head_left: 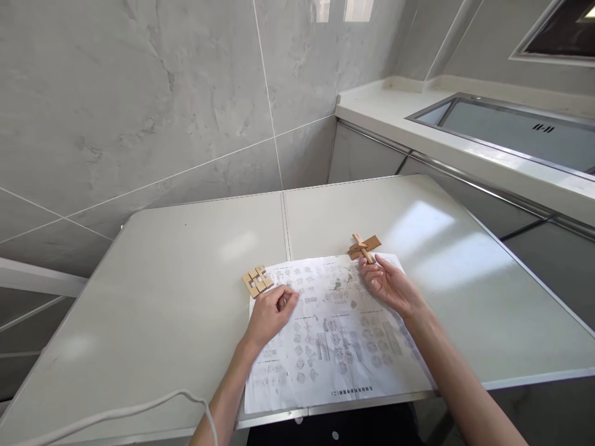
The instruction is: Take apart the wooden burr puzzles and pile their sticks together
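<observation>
A printed instruction sheet (339,337) lies on the white table (186,266) in front of me. My left hand (272,313) rests on the sheet's upper left part with its fingers curled under, just below a flat cluster of wooden puzzle pieces (257,280). My right hand (388,286) lies palm up and open on the sheet's upper right part. Its fingertips reach a wooden cross-shaped puzzle assembly (364,246) at the sheet's top edge without gripping it.
A white cable (116,414) runs across the table's near left corner. To the right stands a counter with a steel sink (511,127). Grey tiled wall (139,105) rises behind the table.
</observation>
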